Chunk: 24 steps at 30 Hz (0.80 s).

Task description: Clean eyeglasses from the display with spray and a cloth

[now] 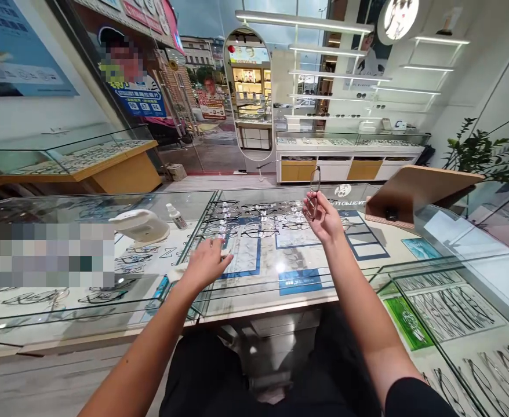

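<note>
My right hand (pixel 324 217) is raised over the glass counter, its fingers closed on a pair of glasses (pixel 315 179) held upright on end. My left hand (pixel 207 262) rests on or just above the glass top, palm down and fingers apart, holding nothing visible. Beyond my left hand, several pairs of glasses (pixel 260 233) lie in rows on the counter. A small white spray bottle (pixel 176 216) stands to the left of them, beside a white curved device (pixel 140 227).
A brown tilted panel (pixel 415 191) stands on the counter at the right. Glass cases (pixel 458 307) with more frames lie at the lower right. Across the floor are an oval mirror (pixel 249 92) and a white cabinet (pixel 341 168). A plant (pixel 489 150) is at the far right.
</note>
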Tool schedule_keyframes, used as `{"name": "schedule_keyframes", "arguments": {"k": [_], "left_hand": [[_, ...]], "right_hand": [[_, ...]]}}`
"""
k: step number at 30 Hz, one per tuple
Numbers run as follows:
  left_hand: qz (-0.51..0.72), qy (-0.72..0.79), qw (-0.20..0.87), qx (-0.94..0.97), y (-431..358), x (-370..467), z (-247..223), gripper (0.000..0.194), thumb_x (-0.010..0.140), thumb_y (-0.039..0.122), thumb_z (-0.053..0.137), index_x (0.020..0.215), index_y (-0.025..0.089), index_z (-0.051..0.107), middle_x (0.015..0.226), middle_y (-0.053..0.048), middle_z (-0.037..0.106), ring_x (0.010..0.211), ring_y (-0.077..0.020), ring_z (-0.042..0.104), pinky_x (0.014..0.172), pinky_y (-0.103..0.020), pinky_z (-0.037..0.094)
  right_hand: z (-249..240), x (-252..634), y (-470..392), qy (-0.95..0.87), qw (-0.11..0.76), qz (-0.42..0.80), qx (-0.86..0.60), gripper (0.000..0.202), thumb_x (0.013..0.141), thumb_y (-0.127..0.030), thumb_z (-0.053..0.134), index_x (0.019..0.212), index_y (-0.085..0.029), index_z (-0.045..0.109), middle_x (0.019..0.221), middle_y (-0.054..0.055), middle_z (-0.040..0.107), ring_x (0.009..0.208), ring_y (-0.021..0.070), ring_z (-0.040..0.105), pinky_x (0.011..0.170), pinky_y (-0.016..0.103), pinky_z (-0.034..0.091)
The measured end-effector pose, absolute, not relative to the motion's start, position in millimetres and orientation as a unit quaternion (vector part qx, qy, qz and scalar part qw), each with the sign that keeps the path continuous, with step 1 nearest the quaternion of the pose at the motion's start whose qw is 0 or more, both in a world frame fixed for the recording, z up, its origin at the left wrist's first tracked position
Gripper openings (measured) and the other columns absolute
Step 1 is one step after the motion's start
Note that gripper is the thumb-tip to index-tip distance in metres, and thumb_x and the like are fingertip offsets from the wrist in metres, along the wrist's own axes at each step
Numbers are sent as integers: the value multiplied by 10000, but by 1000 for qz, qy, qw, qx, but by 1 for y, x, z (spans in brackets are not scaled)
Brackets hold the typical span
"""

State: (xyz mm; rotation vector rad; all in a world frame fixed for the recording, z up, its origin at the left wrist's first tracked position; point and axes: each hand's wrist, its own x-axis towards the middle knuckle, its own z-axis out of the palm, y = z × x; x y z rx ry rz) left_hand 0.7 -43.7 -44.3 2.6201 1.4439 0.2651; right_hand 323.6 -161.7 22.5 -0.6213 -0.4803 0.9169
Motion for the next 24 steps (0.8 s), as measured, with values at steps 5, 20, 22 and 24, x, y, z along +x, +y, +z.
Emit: {"name": "schedule_keyframes", "arguments": {"k": [5, 20, 22, 24], "left_hand": [[378, 370, -24, 849, -112, 49, -37, 580, 1002, 455, 601, 1501, 168, 529, 1582, -278, 483, 1469, -436, 479, 1167, -583, 402], [531, 89, -15, 842, -159, 126, -11, 157, 1017, 252, 660, 1061, 306, 801, 1066, -44, 849, 1141, -272, 745, 1039, -456, 453], [530, 86, -26, 843, -157, 125, -5, 174, 1017, 245, 646, 1050, 305, 806, 1027, -49, 845, 1081, -265, 750, 1010, -452, 472], [521, 95, -28, 848, -153, 125, 1, 214, 1025, 236, 609, 1048, 300, 812, 1013, -69, 834, 1037, -264, 742, 978, -451, 493]], "right_hand": [[29, 311, -201, -177, 845, 399, -308, 222, 821, -311, 905, 896, -262, 702, 927, -35, 796, 802, 119, 727, 703, 230, 605], [35, 273, -246, -84, 861, 387, -318, 233, 766, -316, 911, 894, -255, 725, 959, -13, 799, 759, 125, 668, 649, 246, 534], [32, 275, -247, -80, 860, 386, -325, 241, 749, -334, 916, 885, -251, 735, 952, -6, 801, 754, 134, 663, 632, 256, 519], [28, 277, -245, -82, 855, 381, -343, 254, 744, -367, 916, 892, -255, 744, 958, -5, 807, 771, 141, 672, 647, 264, 519]]}}
